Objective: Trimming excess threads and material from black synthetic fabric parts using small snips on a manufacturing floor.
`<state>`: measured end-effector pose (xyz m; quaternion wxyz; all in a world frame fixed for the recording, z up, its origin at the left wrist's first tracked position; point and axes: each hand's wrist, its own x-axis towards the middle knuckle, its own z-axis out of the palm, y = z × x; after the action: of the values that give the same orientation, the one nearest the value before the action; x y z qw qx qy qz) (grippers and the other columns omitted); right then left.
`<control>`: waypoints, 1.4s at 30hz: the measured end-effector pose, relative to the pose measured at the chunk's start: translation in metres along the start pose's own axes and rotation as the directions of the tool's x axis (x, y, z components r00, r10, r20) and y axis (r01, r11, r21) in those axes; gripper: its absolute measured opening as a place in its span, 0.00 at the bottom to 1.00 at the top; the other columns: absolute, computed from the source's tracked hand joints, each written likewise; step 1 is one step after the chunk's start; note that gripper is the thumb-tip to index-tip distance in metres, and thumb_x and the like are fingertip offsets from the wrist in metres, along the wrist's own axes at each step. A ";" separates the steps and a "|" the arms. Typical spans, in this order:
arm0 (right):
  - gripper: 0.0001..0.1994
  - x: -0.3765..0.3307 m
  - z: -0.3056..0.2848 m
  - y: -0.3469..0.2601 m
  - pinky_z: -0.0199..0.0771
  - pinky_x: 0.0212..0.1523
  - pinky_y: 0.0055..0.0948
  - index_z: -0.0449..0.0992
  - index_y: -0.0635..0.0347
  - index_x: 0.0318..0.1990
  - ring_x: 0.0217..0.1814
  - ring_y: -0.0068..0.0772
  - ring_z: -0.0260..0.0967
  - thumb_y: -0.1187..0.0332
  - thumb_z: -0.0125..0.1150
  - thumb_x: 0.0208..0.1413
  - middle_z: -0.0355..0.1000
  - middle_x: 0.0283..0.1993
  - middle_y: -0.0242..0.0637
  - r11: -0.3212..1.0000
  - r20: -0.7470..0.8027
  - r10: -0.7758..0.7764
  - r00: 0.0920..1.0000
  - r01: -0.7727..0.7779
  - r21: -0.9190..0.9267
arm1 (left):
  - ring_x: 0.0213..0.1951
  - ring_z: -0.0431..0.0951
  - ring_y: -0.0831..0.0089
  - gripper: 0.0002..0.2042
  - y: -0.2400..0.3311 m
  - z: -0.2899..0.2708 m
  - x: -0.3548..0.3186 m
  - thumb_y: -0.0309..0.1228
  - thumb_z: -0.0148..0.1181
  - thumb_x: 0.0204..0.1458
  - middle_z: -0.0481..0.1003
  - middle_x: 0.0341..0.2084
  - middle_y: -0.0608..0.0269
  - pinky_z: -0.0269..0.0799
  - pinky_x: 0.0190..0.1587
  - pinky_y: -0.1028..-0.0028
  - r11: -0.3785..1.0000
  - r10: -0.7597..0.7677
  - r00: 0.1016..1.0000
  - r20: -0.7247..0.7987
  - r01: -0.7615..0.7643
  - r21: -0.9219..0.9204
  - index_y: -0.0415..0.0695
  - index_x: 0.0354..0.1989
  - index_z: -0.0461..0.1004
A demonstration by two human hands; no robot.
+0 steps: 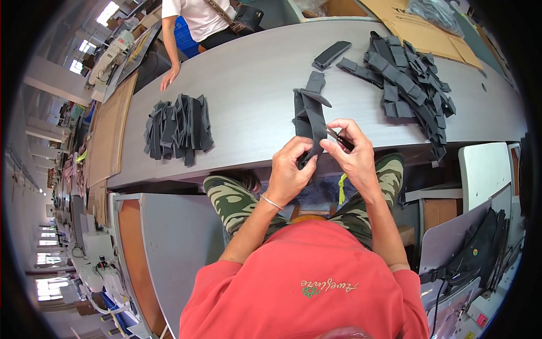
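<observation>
My left hand [291, 169] pinches the near end of a dark grey fabric strip [312, 113] at the table's front edge. The rest of that strip runs away from me over the tabletop, in joined folded pieces. My right hand [354, 158] is closed around small black-handled thread snips [342, 139], their metal tip right beside the strip. Whether the blades touch the cloth I cannot tell. Just beyond the strip lies a single folded dark grey piece [332, 55]. A large tangled heap of joined grey pieces [406, 79] is to the right, and a neater pile of separate strips [178, 129] to the left.
The long grey table [248, 73] curves across in front of me. At its far side a person's hand [170, 76] rests near the edge. Flattened cardboard [429, 28] lies at the back right. A grey cabinet [180, 243] stands at my left, a black bag [477, 248] at my right.
</observation>
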<state>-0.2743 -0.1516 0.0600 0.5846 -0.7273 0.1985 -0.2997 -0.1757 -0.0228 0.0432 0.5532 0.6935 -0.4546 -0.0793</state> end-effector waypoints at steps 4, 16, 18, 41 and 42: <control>0.15 0.005 0.006 0.000 0.62 0.24 0.26 0.71 0.60 0.36 0.20 0.24 0.60 0.62 0.69 0.46 0.66 0.20 0.33 0.969 -0.036 0.073 0.997 -0.080 -0.234 | 0.34 0.76 0.56 0.11 0.000 0.007 -0.002 0.15 0.58 0.40 0.72 0.35 0.51 0.72 0.37 0.67 0.970 0.175 0.983 0.063 -0.183 0.160 0.34 0.35 0.71; 0.05 -0.005 0.011 0.020 0.64 0.25 0.22 0.76 0.68 0.30 0.24 0.14 0.62 0.74 0.62 0.51 0.72 0.21 0.35 0.996 -0.063 0.065 0.996 -0.068 -0.049 | 0.41 0.69 0.68 0.25 -0.007 0.013 0.007 0.23 0.65 0.42 0.63 0.52 0.53 0.70 0.41 0.73 0.944 0.237 0.957 -0.168 -0.186 0.271 0.41 0.52 0.67; 0.05 -0.006 0.012 0.020 0.61 0.24 0.21 0.76 0.67 0.30 0.23 0.13 0.59 0.73 0.62 0.51 0.70 0.20 0.32 0.996 -0.067 0.075 0.995 -0.078 -0.042 | 0.39 0.71 0.71 0.29 -0.008 0.014 0.012 0.24 0.65 0.44 0.65 0.48 0.53 0.70 0.39 0.74 0.977 -0.151 0.966 -0.209 0.114 -0.179 0.40 0.57 0.62; 0.08 0.005 0.010 0.116 0.64 0.31 0.38 0.71 0.63 0.25 0.29 0.47 0.67 0.71 0.66 0.44 0.69 0.30 0.40 0.913 -0.331 -0.052 0.942 -0.090 -0.399 | 0.44 0.76 0.69 0.23 -0.093 0.046 0.028 0.22 0.64 0.45 0.74 0.41 0.49 0.71 0.48 0.73 0.615 -0.490 0.822 0.289 0.561 -0.554 0.36 0.47 0.58; 0.08 0.003 0.007 0.120 0.65 0.31 0.38 0.72 0.63 0.25 0.30 0.48 0.68 0.72 0.66 0.44 0.69 0.31 0.39 0.896 -0.348 -0.069 0.935 -0.095 -0.434 | 0.44 0.76 0.69 0.23 -0.092 0.051 0.028 0.22 0.64 0.45 0.74 0.41 0.49 0.71 0.48 0.73 0.607 -0.496 0.815 0.300 0.573 -0.552 0.36 0.47 0.58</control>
<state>-0.2598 -0.1770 -0.0563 0.3595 -0.7739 0.3687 -0.3686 -0.1406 -0.0806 -0.0418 0.6720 0.5701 -0.2055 -0.4256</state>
